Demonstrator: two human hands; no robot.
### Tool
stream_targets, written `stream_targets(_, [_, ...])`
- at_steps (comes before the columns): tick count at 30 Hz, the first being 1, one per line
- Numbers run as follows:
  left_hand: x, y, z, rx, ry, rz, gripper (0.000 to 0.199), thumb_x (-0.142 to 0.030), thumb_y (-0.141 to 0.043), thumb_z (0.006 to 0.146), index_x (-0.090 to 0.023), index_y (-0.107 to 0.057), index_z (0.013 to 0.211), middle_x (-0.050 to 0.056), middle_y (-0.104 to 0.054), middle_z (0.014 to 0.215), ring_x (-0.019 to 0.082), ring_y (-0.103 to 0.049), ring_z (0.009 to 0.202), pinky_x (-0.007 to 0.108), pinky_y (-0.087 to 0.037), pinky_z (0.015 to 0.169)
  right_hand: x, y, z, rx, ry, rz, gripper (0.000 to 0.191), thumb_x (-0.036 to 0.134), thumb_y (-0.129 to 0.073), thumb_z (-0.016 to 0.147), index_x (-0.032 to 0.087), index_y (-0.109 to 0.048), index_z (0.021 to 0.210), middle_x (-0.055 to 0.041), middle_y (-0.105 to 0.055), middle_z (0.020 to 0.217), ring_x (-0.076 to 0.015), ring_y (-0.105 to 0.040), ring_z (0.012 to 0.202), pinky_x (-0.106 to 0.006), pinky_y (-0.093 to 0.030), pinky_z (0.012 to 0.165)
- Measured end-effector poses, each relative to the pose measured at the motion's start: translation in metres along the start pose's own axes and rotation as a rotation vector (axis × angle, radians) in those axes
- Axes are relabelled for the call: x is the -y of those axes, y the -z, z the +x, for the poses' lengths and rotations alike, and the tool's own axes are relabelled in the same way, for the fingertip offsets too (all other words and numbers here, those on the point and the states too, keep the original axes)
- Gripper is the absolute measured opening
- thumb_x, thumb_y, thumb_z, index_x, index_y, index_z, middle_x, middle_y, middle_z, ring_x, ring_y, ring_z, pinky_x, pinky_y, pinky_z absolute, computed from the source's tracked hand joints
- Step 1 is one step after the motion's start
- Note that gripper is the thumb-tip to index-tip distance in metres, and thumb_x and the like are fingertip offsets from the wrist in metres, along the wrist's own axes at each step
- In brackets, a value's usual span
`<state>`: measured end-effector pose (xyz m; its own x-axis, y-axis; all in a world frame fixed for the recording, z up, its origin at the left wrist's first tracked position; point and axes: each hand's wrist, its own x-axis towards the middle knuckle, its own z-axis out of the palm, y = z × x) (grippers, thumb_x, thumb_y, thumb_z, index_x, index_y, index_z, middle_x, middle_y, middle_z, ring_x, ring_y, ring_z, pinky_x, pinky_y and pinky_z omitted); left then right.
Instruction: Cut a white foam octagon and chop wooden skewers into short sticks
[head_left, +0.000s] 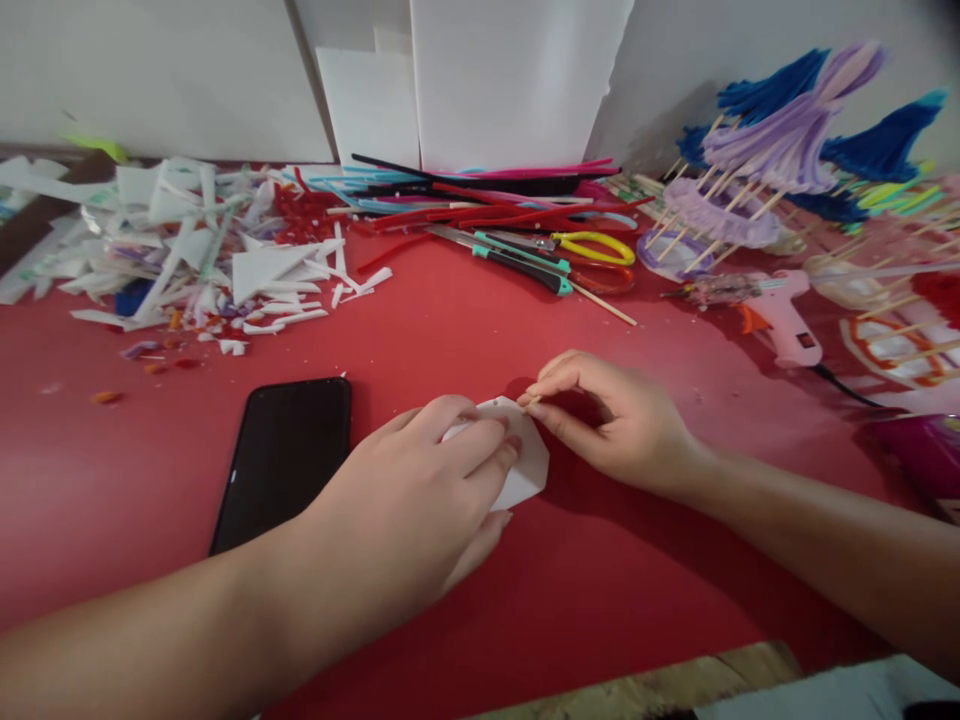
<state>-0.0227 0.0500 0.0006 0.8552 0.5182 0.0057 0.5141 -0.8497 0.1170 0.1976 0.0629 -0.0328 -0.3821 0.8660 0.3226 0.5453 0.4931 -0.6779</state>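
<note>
So, the white piece (529,468), mid-table, already looks cut to shape; can't tell if the little stick (533,402) at its edge is fixed yet. Left hand (431,465) grips the piece, right hand (611,412) pinches the stick. Phone (294,450) crowds the left wrist; there's open red tabletop (600,590) nearer the body.

2 bare hands (416,480), bare forearms (187,620)
</note>
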Motion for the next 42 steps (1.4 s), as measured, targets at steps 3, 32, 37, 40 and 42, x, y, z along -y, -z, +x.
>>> stream_targets(3, [0.0002, 0.0005, 0.0002, 0.012, 0.005, -0.005, 0.036, -0.030, -0.043, 0.095, -0.015, -0.061, 0.123, 0.008, -0.063, 0.118, 0.028, -0.056, 0.108, 0.046, -0.052, 0.093, 0.0003, -0.0001, -0.0003, 0.005, -0.004, 0.004, 0.003, 0.022, -0.060, 0.087, 0.021, -0.061, 0.090, -0.0040, -0.069, 0.088, -0.0174, -0.067, 0.082, -0.030, -0.053, 0.070])
stream_targets(32, [-0.0015, -0.0013, -0.0018, 0.004, 0.015, 0.018, 0.040, -0.031, -0.041, 0.096, -0.014, -0.056, 0.129, 0.011, -0.060, 0.124, 0.030, -0.056, 0.112, 0.048, -0.050, 0.095, -0.0037, 0.0001, -0.0048, -0.065, 0.039, 0.086, 0.012, 0.017, -0.061, 0.087, 0.026, -0.062, 0.095, -0.0029, -0.070, 0.093, -0.0189, -0.067, 0.090, -0.035, -0.056, 0.080])
stream_targets(37, [-0.0027, -0.0007, -0.0024, -0.093, 0.071, 0.102, 0.035, -0.028, -0.046, 0.092, -0.013, -0.063, 0.119, 0.010, -0.065, 0.113, 0.031, -0.060, 0.099, 0.050, -0.054, 0.083, 0.0012, 0.0026, -0.0047, -0.290, 0.018, 0.204, 0.012, 0.014, -0.063, 0.085, 0.025, -0.063, 0.090, -0.0025, -0.071, 0.089, -0.0171, -0.069, 0.083, -0.032, -0.059, 0.074])
stream_targets(40, [-0.0023, -0.0001, -0.0025, -0.109, 0.096, 0.107, 0.035, -0.030, -0.050, 0.090, -0.014, -0.065, 0.117, 0.009, -0.066, 0.107, 0.032, -0.062, 0.095, 0.050, -0.055, 0.080, 0.0022, 0.0039, -0.0036, -0.191, 0.002, 0.157, 0.009, 0.018, -0.062, 0.086, 0.026, -0.065, 0.089, -0.0026, -0.071, 0.089, -0.0174, -0.069, 0.082, -0.031, -0.059, 0.071])
stream_targets(42, [-0.0022, 0.0000, -0.0025, -0.118, 0.096, 0.108, 0.034, -0.029, -0.050, 0.090, -0.014, -0.066, 0.116, 0.009, -0.067, 0.105, 0.032, -0.062, 0.095, 0.049, -0.055, 0.078, 0.0013, 0.0046, -0.0044, -0.136, 0.001, 0.112, 0.010, 0.019, -0.063, 0.086, 0.026, -0.066, 0.092, -0.0022, -0.072, 0.091, -0.0177, -0.069, 0.083, -0.032, -0.058, 0.073])
